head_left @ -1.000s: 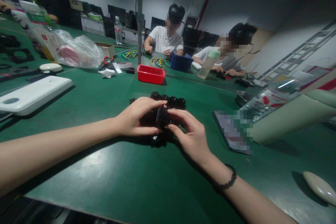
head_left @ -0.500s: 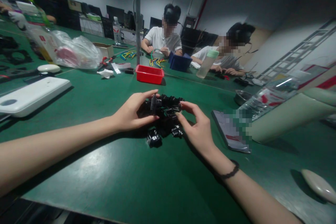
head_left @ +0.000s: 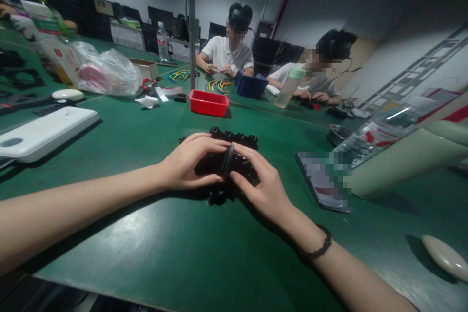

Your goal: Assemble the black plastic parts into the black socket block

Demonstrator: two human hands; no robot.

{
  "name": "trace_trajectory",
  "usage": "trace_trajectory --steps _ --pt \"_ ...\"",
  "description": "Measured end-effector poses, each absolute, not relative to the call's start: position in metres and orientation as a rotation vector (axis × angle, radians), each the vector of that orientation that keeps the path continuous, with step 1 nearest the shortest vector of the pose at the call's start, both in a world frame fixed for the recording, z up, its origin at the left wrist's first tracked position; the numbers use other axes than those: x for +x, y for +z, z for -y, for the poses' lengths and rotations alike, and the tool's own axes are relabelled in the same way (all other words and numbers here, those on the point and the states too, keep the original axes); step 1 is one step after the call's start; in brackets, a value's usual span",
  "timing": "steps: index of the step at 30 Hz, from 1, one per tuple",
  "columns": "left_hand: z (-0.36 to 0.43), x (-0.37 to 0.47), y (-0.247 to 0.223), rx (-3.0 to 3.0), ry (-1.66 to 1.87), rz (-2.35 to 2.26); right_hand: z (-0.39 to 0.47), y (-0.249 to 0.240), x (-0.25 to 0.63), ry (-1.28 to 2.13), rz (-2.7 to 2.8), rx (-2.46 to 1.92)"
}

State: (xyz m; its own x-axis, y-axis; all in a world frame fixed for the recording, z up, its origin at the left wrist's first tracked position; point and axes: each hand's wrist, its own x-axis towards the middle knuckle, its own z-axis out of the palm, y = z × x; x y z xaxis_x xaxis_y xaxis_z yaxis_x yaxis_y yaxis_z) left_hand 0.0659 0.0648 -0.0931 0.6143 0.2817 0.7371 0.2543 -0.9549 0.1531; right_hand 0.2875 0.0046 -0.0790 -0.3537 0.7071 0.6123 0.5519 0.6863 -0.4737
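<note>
My left hand [head_left: 188,162] grips a thin, upright black part [head_left: 229,160] between thumb and fingers. My right hand [head_left: 269,183] closes on the same part from the other side, so both sets of fingertips meet at it. What kind of part it is I cannot make out. Behind the fingers lies a row of small black pieces [head_left: 239,138], and more dark pieces are partly hidden under and between my hands. One more black piece [head_left: 217,198] rests on the green table [head_left: 204,263] just in front of my hands.
A red tray [head_left: 209,109] stands beyond my hands, with blue bins [head_left: 250,85] behind it. To the right are a phone [head_left: 322,183], a pale green tumbler [head_left: 402,158] and a plastic bottle [head_left: 380,131]. A white device [head_left: 51,131] lies left. Two people sit opposite.
My right hand has moved left from the loose black pieces to the part in my left hand. The left hand has shifted slightly right, and the part with it.
</note>
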Motion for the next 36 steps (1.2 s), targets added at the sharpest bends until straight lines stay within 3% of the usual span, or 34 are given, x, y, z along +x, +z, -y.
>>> trace_trajectory --steps 8,16,26,36 --pt "-0.064 0.067 -0.091 2.927 1.222 -0.45 -0.004 -0.081 0.287 0.097 1.947 -0.918" --pt "-0.078 0.052 -0.078 2.876 1.143 -1.021 -0.015 -0.076 0.306 0.076 1.769 -1.095" --pt "-0.089 0.039 -0.071 2.78 0.516 -1.332 -0.027 -0.076 0.321 0.085 1.863 -1.446" --pt "-0.095 0.038 -0.074 2.616 0.748 -1.261 -0.033 -0.087 0.324 0.236 1.877 -1.493"
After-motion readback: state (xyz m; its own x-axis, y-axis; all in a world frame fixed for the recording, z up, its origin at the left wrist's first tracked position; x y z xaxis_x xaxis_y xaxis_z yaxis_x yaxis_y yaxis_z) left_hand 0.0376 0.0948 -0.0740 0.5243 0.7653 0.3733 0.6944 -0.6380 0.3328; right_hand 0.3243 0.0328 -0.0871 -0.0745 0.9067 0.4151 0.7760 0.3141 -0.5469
